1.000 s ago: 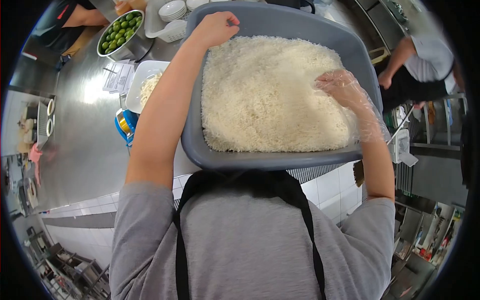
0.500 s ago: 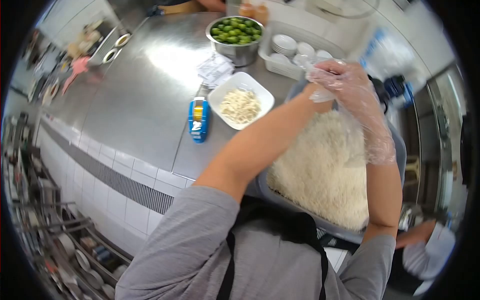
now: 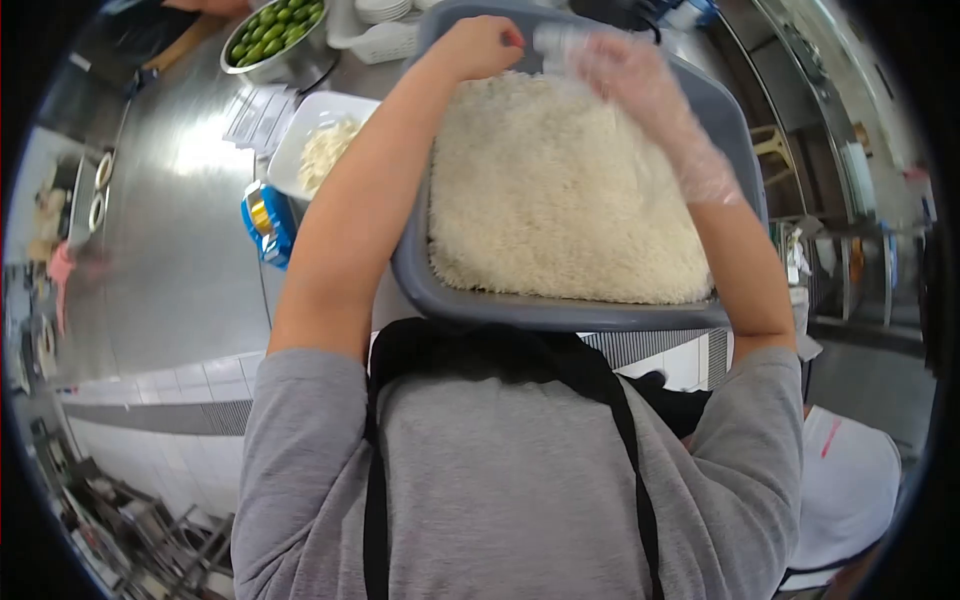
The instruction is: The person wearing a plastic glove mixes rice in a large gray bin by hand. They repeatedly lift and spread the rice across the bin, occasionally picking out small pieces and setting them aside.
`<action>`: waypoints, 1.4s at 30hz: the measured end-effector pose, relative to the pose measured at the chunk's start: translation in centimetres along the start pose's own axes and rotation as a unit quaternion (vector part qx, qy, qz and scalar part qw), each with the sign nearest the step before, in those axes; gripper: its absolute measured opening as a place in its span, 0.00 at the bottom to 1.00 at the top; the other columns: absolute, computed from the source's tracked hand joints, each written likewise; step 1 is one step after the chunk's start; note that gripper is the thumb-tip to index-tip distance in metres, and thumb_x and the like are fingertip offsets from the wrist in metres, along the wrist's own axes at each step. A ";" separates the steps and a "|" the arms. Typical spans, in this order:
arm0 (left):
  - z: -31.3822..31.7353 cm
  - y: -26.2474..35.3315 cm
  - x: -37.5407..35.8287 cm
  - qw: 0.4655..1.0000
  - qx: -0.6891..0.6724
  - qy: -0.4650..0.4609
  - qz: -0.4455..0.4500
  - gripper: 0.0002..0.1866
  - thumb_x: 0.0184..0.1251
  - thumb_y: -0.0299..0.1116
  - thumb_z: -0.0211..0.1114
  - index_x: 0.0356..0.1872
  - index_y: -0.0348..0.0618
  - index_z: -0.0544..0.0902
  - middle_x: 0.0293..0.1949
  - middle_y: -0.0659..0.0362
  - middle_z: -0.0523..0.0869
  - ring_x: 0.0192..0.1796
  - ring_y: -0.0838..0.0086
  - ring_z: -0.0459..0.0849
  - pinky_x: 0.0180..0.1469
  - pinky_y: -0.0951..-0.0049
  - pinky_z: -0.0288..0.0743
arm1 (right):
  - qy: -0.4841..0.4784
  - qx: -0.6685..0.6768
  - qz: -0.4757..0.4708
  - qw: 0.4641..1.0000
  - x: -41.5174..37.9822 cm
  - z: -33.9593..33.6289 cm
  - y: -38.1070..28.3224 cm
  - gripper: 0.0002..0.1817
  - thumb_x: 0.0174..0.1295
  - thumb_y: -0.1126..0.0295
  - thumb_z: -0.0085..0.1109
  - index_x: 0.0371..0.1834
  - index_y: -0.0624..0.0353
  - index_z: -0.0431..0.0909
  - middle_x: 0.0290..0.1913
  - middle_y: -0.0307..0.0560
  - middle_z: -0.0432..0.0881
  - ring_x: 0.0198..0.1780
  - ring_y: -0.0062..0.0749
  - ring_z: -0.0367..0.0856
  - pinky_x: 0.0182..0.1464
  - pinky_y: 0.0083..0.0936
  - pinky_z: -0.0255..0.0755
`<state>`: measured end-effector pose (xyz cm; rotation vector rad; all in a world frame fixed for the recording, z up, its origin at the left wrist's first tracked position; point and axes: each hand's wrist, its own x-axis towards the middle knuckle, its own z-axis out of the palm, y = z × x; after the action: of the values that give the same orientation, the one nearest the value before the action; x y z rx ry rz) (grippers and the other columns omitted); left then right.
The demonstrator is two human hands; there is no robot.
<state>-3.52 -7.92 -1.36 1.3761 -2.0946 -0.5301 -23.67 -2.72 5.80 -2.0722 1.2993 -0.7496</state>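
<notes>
A grey tub (image 3: pixel 745 130) heaped with white rice (image 3: pixel 560 200) lies in front of me. Over its far left edge is my left hand (image 3: pixel 485 45), bare, its fingers curled in; whatever they may hold is hidden. My right hand (image 3: pixel 630 80), in a clear plastic glove, hovers above the far part of the rice and is smeared by motion. Its fingers look closed on a blurred piece of clear plastic (image 3: pixel 558 45) that sticks out towards the left hand.
Left of the tub are a white bowl (image 3: pixel 290 160) of pale shreds, a blue tape dispenser (image 3: pixel 270 225), paper slips (image 3: pixel 262 118) and a metal pot (image 3: pixel 310 65) of green limes. A white basket (image 3: pixel 385 42) holds small dishes. Another person's white-clad back (image 3: pixel 845 480) is at lower right.
My hands were together, with plastic at the left wrist; now they are apart and the left is bare. The view has turned, so the tub sits more central and the bowl further left.
</notes>
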 end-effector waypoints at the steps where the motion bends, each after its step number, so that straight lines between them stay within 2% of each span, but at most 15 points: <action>1: -0.3 0.3 -0.1 1.000 -0.005 0.013 0.001 0.13 0.54 0.41 0.61 0.38 0.47 0.81 0.28 0.59 0.80 0.32 0.72 0.78 0.34 0.72 0.71 | -0.049 0.027 0.053 0.997 -1.9 0.1 1.8 0.08 0.54 0.64 0.55 0.31 0.57 0.79 0.25 0.39 0.80 0.29 0.27 0.75 0.35 0.22 0.69; 6: -0.9 1.1 -0.7 0.999 -0.017 -0.031 -0.028 0.13 0.55 0.40 0.61 0.39 0.47 0.80 0.24 0.64 0.76 0.28 0.77 0.74 0.31 0.74 0.69 | -0.210 -0.129 -0.050 0.968 -9.1 1.5 2.5 0.08 0.52 0.64 0.60 0.31 0.55 0.79 0.35 0.44 0.81 0.38 0.28 0.78 0.42 0.27 0.74; 8: -0.9 1.1 -0.7 0.999 -0.012 -0.045 -0.027 0.13 0.55 0.40 0.61 0.39 0.47 0.80 0.23 0.64 0.75 0.27 0.79 0.73 0.30 0.75 0.68 | -0.257 -0.241 -0.212 0.912 -10.9 2.4 1.8 0.06 0.51 0.67 0.60 0.31 0.55 0.80 0.36 0.43 0.80 0.38 0.27 0.78 0.44 0.27 0.74; 15: -0.8 0.9 -0.4 0.997 -0.022 -0.054 -0.041 0.14 0.55 0.40 0.62 0.39 0.45 0.80 0.24 0.63 0.77 0.27 0.78 0.74 0.30 0.75 0.68 | -0.222 -0.118 -0.098 0.963 -8.6 -0.4 0.2 0.08 0.49 0.66 0.63 0.30 0.57 0.82 0.33 0.50 0.79 0.38 0.35 0.78 0.41 0.29 0.74; 19: -0.4 0.6 -0.6 0.997 0.052 -0.062 0.003 0.14 0.52 0.40 0.61 0.39 0.46 0.81 0.33 0.55 0.83 0.37 0.64 0.80 0.41 0.67 0.73 | -0.078 -0.273 -0.289 0.914 -5.1 -1.1 3.7 0.08 0.49 0.68 0.63 0.31 0.58 0.82 0.28 0.47 0.79 0.33 0.28 0.77 0.37 0.25 0.72; 22: 0.1 1.2 -1.2 0.984 0.119 -0.129 -0.040 0.13 0.49 0.36 0.57 0.36 0.46 0.82 0.35 0.51 0.83 0.40 0.59 0.81 0.43 0.61 0.73 | -0.156 -0.174 -0.184 0.955 -0.3 -1.6 -2.0 0.08 0.53 0.66 0.59 0.29 0.59 0.80 0.30 0.45 0.78 0.34 0.34 0.77 0.39 0.26 0.71; 24: -0.1 2.5 -1.6 0.961 0.191 -0.192 -0.051 0.12 0.48 0.32 0.54 0.31 0.41 0.83 0.34 0.51 0.84 0.39 0.56 0.81 0.42 0.60 0.74 | -0.075 -0.148 -0.143 0.976 2.4 -0.9 -6.5 0.08 0.51 0.67 0.58 0.29 0.58 0.81 0.31 0.45 0.79 0.36 0.34 0.77 0.39 0.25 0.70; 26: 0.2 2.6 -1.2 0.957 0.197 -0.202 -0.071 0.16 0.46 0.30 0.57 0.39 0.44 0.82 0.45 0.54 0.82 0.48 0.61 0.80 0.47 0.62 0.74 | -0.091 -0.132 -0.201 0.966 4.9 1.7 -10.0 0.09 0.51 0.65 0.58 0.31 0.57 0.81 0.32 0.44 0.80 0.37 0.34 0.77 0.41 0.25 0.71; 28: 2.5 0.0 -1.1 0.945 0.316 0.033 0.071 0.16 0.47 0.31 0.58 0.40 0.45 0.82 0.44 0.53 0.81 0.48 0.62 0.80 0.47 0.63 0.74 | -0.151 -0.179 -0.345 0.909 6.8 4.8 -13.0 0.10 0.50 0.64 0.58 0.33 0.56 0.81 0.35 0.43 0.80 0.38 0.35 0.78 0.42 0.28 0.71; 29: 3.0 -0.4 -0.8 0.943 0.323 0.045 0.059 0.16 0.47 0.31 0.58 0.40 0.45 0.82 0.44 0.53 0.81 0.48 0.62 0.80 0.47 0.63 0.74 | -0.157 -0.227 -0.514 0.812 8.4 6.7 -13.2 0.14 0.53 0.61 0.58 0.38 0.58 0.80 0.30 0.46 0.77 0.33 0.35 0.75 0.40 0.28 0.69; 30: 3.5 -0.8 -0.5 0.949 0.307 0.050 0.047 0.15 0.47 0.31 0.58 0.40 0.44 0.82 0.44 0.53 0.82 0.48 0.62 0.80 0.47 0.63 0.74 | -0.161 -0.226 -0.527 0.803 8.4 8.2 -14.0 0.14 0.53 0.61 0.58 0.38 0.58 0.80 0.30 0.46 0.77 0.33 0.35 0.75 0.40 0.28 0.69; 32: 4.4 -1.4 0.3 0.960 0.273 0.057 0.027 0.15 0.47 0.31 0.58 0.39 0.44 0.82 0.43 0.53 0.82 0.48 0.62 0.80 0.47 0.63 0.74 | -0.176 -0.188 -0.307 0.916 7.8 10.9 -15.8 0.13 0.54 0.62 0.57 0.37 0.59 0.80 0.31 0.48 0.78 0.35 0.35 0.75 0.42 0.27 0.69; 36: 5.3 -2.0 1.3 0.981 0.186 0.052 0.011 0.14 0.48 0.32 0.59 0.38 0.44 0.83 0.42 0.52 0.82 0.47 0.61 0.81 0.47 0.63 0.74 | -0.127 -0.163 -0.367 0.907 9.6 8.7 -14.5 0.14 0.54 0.61 0.57 0.37 0.60 0.79 0.30 0.48 0.79 0.32 0.37 0.76 0.39 0.26 0.69; 40: 1.3 1.0 -1.0 0.993 0.089 -0.044 -0.062 0.14 0.47 0.34 0.60 0.36 0.42 0.83 0.40 0.51 0.83 0.44 0.60 0.81 0.46 0.63 0.74 | 0.014 -0.137 -0.178 0.974 4.1 3.4 -10.4 0.10 0.56 0.66 0.55 0.33 0.62 0.77 0.26 0.46 0.78 0.30 0.27 0.74 0.36 0.22 0.68; 42: 0.3 1.5 -1.6 0.995 0.043 -0.019 -0.084 0.14 0.47 0.35 0.61 0.35 0.40 0.83 0.38 0.49 0.83 0.43 0.59 0.82 0.45 0.63 0.75 | -0.035 -0.038 -0.116 0.992 0.5 3.1 -4.8 0.07 0.55 0.71 0.55 0.36 0.60 0.76 0.27 0.42 0.77 0.30 0.23 0.72 0.36 0.20 0.68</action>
<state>-4.28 -5.84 -1.10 1.6134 -2.0643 -0.5431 -18.48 -0.91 7.22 -2.3162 1.0753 -0.7289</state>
